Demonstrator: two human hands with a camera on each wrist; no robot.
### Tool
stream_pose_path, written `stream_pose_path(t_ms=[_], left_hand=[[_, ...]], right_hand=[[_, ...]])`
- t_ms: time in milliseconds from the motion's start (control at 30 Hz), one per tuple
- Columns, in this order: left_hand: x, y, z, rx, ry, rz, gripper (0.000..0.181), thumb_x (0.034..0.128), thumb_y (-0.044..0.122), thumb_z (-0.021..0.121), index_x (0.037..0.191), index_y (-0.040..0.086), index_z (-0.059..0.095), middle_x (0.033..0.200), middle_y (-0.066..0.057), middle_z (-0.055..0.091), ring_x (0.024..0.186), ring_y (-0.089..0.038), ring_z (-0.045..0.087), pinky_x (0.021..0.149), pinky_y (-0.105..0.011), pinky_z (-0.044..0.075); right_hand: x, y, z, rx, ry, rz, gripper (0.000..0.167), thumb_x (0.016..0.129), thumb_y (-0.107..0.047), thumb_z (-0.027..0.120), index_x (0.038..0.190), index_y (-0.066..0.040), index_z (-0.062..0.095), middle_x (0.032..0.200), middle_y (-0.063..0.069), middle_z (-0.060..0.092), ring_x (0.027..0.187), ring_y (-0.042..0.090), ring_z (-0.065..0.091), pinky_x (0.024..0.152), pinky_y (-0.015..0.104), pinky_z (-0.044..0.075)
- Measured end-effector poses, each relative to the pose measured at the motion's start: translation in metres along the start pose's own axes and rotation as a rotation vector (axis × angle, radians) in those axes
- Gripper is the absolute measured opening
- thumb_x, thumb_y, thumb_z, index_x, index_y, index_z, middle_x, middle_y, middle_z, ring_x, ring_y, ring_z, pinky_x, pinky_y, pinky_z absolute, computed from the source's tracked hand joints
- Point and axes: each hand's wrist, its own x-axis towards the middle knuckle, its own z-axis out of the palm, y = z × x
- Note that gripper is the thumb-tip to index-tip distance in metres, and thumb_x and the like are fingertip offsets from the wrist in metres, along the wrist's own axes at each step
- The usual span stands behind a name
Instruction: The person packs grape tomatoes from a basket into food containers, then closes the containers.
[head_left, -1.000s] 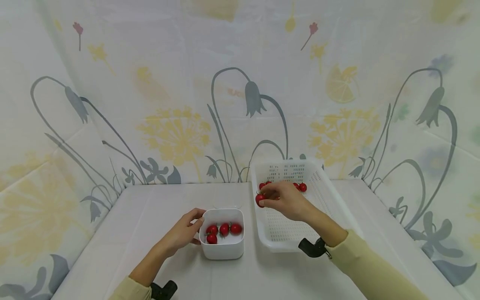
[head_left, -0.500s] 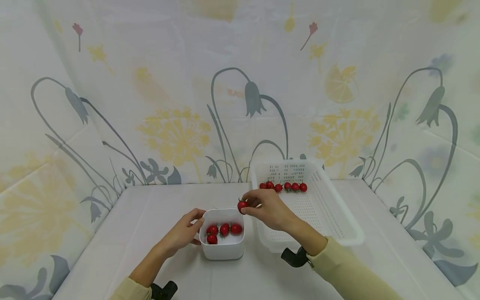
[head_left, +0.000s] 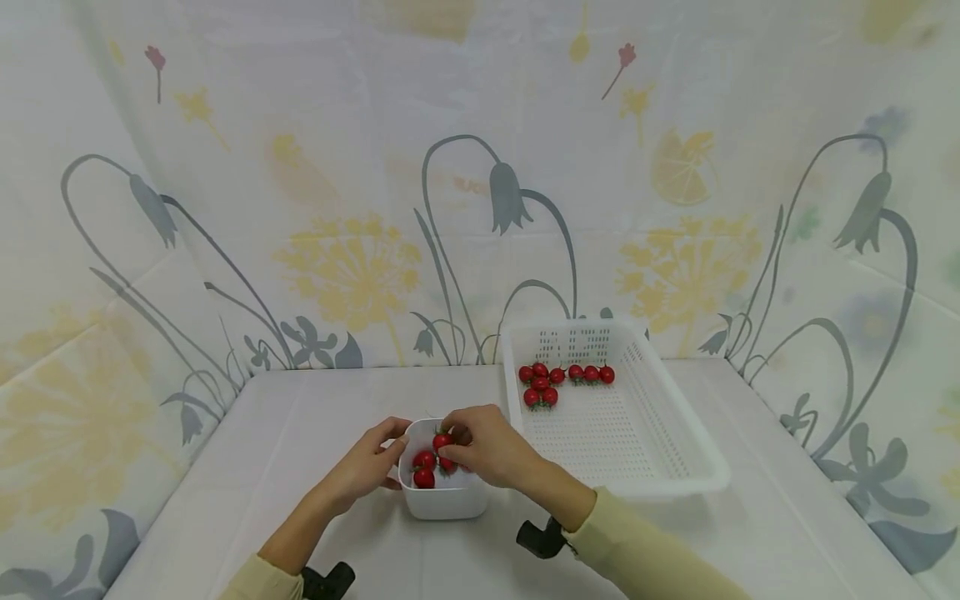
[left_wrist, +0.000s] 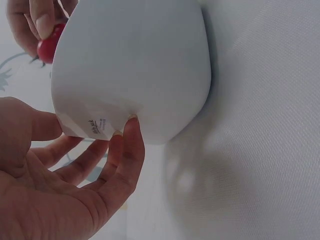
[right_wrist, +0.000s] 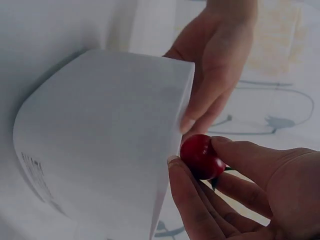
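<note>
A small white plastic container (head_left: 446, 503) stands on the table, with several red cherry tomatoes inside (head_left: 423, 477). My left hand (head_left: 365, 467) holds its left side; in the left wrist view the thumb (left_wrist: 46, 126) lies at the rim and the fingers (left_wrist: 129, 155) press the wall. Over the container's opening, my right hand (head_left: 491, 446) pinches a cherry tomato (right_wrist: 202, 156) with a green stem between thumb and fingers. That tomato is at rim height in the right wrist view. Part of the container's inside is hidden behind my right hand.
A larger white perforated basket (head_left: 693, 417) stands to the right of the container. Several cherry tomatoes (head_left: 540, 383) lie in its back left part, another row (head_left: 591, 374) along the back. A floral-patterned sheet (head_left: 480, 275) rises behind the table.
My right hand has carried the cherry tomato leftward and down from above the basket to over the container. My left hand and the container have stayed in place.
</note>
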Motion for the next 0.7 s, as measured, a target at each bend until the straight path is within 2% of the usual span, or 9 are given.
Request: stream_pose_path(t_ms=[167, 367, 533, 700], left_hand=[[0.0, -0.001, -0.001, -0.012, -0.013, 0.031, 0.035, 0.1098, 0.014, 0.044, 0.142, 0.0, 0.047, 0.143, -0.027, 0.048, 0.106, -0.039, 0.065, 0.076, -0.048, 0.063], [0.0, 0.0, -0.001, -0.02, -0.028, 0.053, 0.035, 0.1098, 0.016, 0.045, 0.141, 0.001, 0.047, 0.143, -0.027, 0.048, 0.1, -0.029, 0.067, 0.076, -0.047, 0.063], [-0.001, 0.001, -0.001, -0.026, -0.036, 0.059, 0.035, 0.1098, 0.016, 0.045, 0.141, 0.0, 0.048, 0.142, -0.027, 0.048, 0.097, -0.026, 0.066, 0.075, -0.046, 0.063], [-0.002, 0.003, -0.002, -0.034, -0.031, 0.065, 0.033, 0.1097, 0.014, 0.044, 0.139, -0.001, 0.049, 0.14, -0.028, 0.049, 0.099, -0.028, 0.066, 0.074, -0.045, 0.063]], right_hand=[[0.009, -0.001, 0.02, 0.009, -0.018, 0.031, 0.012, 0.091, -0.005, 0.075, 0.101, -0.001, 0.072, 0.084, 0.003, 0.073, 0.072, 0.006, 0.064, 0.065, 0.018, 0.054], [0.019, 0.003, 0.04, -0.081, 0.0, 0.051, 0.007, 0.087, -0.008, 0.08, 0.091, -0.007, 0.074, 0.078, -0.003, 0.07, 0.07, 0.001, 0.06, 0.061, 0.017, 0.05], [0.024, 0.006, 0.054, -0.134, -0.008, 0.094, 0.011, 0.084, -0.011, 0.084, 0.083, -0.008, 0.073, 0.073, -0.005, 0.067, 0.068, 0.002, 0.056, 0.06, 0.018, 0.048], [0.028, 0.005, 0.06, -0.185, -0.024, 0.168, 0.014, 0.083, -0.016, 0.085, 0.082, -0.009, 0.073, 0.072, -0.007, 0.065, 0.067, 0.005, 0.055, 0.059, 0.02, 0.047]])
